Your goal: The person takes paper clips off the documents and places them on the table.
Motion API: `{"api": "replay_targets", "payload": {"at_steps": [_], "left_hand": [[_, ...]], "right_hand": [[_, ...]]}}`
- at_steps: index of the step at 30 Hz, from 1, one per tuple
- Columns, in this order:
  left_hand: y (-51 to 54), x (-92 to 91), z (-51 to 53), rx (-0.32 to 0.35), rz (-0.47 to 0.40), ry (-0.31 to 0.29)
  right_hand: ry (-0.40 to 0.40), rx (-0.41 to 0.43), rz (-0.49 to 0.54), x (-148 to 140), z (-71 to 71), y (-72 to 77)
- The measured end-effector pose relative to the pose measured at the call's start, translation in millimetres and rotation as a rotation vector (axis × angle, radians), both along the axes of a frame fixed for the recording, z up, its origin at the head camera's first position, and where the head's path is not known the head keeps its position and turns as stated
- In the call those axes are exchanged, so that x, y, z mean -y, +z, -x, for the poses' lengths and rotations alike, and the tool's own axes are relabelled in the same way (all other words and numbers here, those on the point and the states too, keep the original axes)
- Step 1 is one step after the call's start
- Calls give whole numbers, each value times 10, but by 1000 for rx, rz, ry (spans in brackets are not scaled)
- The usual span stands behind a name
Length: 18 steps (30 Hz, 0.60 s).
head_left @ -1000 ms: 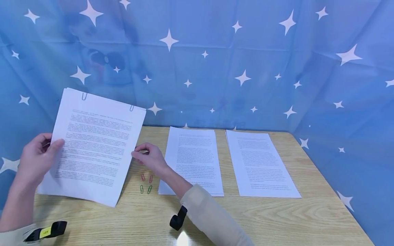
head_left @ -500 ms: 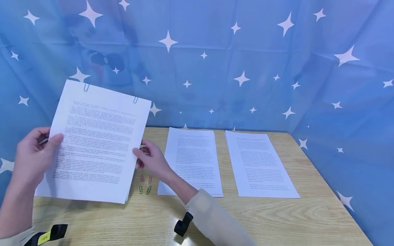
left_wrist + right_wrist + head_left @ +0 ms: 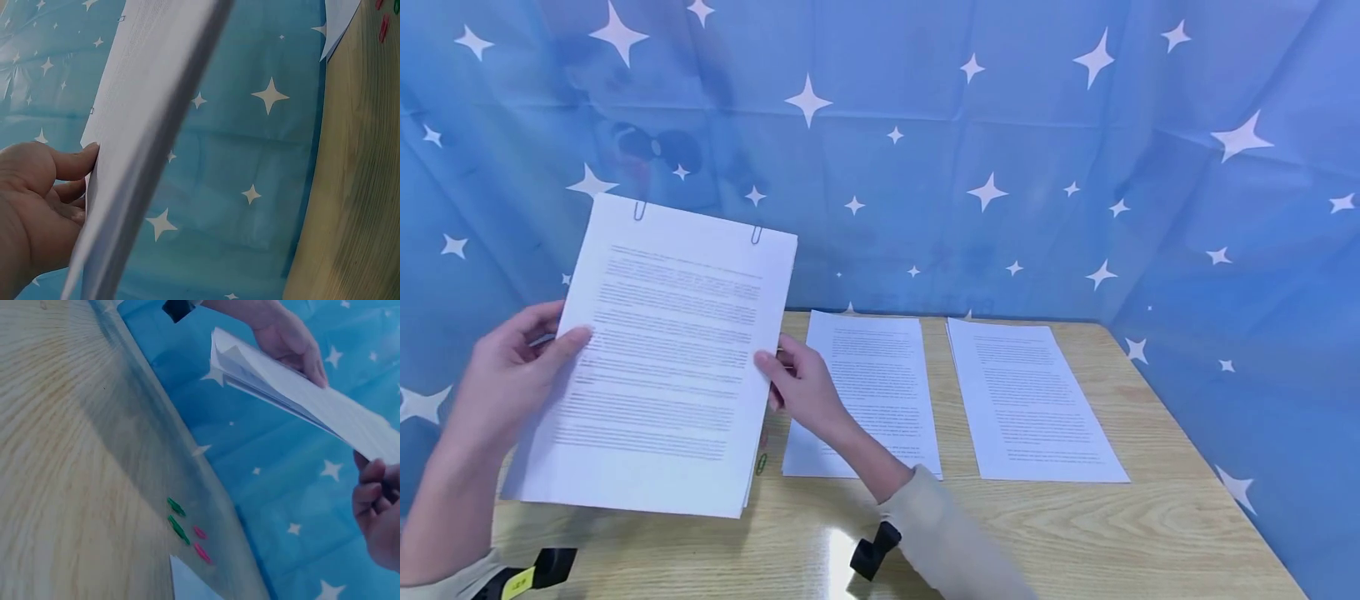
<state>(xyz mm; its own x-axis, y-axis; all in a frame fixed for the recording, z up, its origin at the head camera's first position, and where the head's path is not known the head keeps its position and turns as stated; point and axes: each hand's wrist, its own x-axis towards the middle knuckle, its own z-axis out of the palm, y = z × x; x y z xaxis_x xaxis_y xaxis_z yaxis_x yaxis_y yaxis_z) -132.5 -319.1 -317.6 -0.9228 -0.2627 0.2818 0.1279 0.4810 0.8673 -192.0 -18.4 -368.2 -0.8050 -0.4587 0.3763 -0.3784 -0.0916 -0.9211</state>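
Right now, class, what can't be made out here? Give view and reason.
Head: wording on the held papers, too small to read.
Head: only one green clip shows; the papers hide the other.
Left wrist: how many sheets are held; their near edge is blurred.
Right wrist: the rest of a sheet, cut off by the bottom edge.

Clipped stack (image 3: 662, 358)'s between the hands (image 3: 808, 387), over on the left. Two paper piles (image 3: 880, 392) side by side to its right on the bench (image 3: 1195, 508), paper clips (image 3: 179, 530) just left of those, curtain (image 3: 880, 100) behind.
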Motion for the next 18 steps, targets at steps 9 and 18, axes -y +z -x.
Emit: {"api": "replay_targets", "payload": {"at_steps": [9,18], "left_hand": [[16,-129,69,-22,-98,-258],[-11,-363,169,74,-53,-395]], "right_hand": [[-25,27,-24,-347,117,35],[25,-4,-46,-787,195,56]]}}
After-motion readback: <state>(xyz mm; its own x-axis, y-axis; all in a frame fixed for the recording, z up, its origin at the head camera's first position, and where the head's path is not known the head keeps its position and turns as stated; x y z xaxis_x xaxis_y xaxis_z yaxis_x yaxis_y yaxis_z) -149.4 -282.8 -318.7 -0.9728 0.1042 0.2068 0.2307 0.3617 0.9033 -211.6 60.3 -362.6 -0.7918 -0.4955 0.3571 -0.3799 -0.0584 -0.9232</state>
